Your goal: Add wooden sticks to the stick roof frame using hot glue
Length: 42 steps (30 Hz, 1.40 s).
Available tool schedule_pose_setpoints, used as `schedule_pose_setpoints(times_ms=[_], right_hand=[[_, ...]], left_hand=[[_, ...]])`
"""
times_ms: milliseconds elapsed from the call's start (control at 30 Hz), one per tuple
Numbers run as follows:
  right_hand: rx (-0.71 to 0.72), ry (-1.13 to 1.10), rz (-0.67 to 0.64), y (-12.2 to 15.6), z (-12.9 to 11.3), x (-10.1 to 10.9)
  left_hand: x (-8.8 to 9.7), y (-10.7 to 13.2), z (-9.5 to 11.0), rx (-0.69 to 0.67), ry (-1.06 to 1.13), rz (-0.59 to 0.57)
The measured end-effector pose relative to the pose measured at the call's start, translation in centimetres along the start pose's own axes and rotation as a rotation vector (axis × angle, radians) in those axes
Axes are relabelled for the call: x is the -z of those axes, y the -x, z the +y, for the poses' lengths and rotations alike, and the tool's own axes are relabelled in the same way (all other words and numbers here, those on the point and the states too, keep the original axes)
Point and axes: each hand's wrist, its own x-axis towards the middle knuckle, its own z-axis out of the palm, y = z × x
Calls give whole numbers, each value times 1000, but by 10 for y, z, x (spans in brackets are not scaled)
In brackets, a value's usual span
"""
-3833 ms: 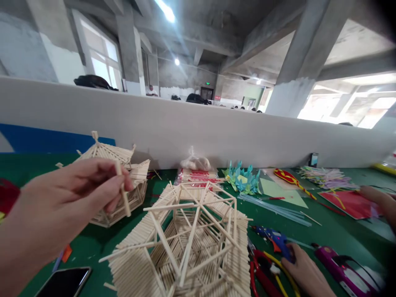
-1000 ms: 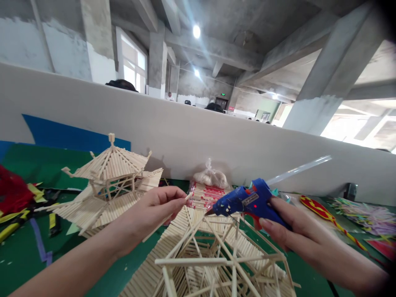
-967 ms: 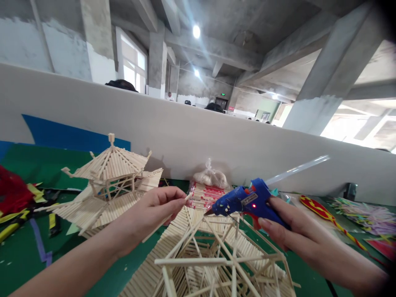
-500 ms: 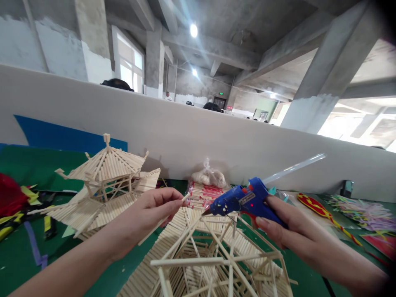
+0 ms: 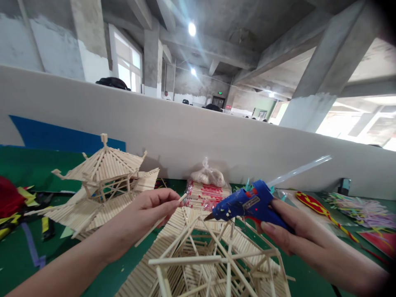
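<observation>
Between thumb and fingers, my left hand (image 5: 159, 208) pinches a thin wooden stick (image 5: 145, 238), its tip poking out past the fingertips. My right hand (image 5: 287, 227) is wrapped round the handle of a blue glue gun (image 5: 244, 205), which has a long clear glue stick (image 5: 300, 170) coming out of its back. The dark nozzle points left, just above the upper beams of a wooden stick frame (image 5: 188, 261); I cannot tell whether it touches them. This frame, with slatted sloping sides, stands below both hands.
A finished-looking stick pavilion (image 5: 107, 165) stands at left. Behind the frame lie bundled sticks (image 5: 208, 194) and a tied plastic bag (image 5: 206, 177). A yellow-black cutter (image 5: 48, 227), a red-yellow ornament (image 5: 312, 204) and pastel strips (image 5: 361, 210) lie about. A white partition (image 5: 198, 136) rises behind.
The glue gun has shifted slightly right and down, its nozzle moving a little away from my left hand. The left hand keeps its pinch on the stick. The view has shifted slightly.
</observation>
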Motion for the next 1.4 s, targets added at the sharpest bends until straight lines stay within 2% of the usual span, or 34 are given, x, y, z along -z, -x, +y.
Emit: schedule_pose_setpoints(times_ms=[300, 500, 667, 767, 1000, 1233, 1400], right_hand=[[-57, 33, 75, 8, 13, -4], [11, -20, -25, -1, 7, -6], [36, -25, 49, -8, 8, -12], [56, -26, 49, -8, 8, -12], [37, -43, -23, -2, 7, -7], [2, 68, 16, 9, 5, -4], [-14, 64, 43, 14, 12, -5]], left_hand=[[0, -1, 1, 10, -17, -15], [-1, -1, -3, 3, -19, -14], [-1, 0, -3, -6, -9, -8], [-1, 0, -2, 2, -5, 0], [-2, -1, -1, 4, -27, -1], [-3, 1, 1, 6, -48, -3], [-3, 0, 0, 8, -36, -22]])
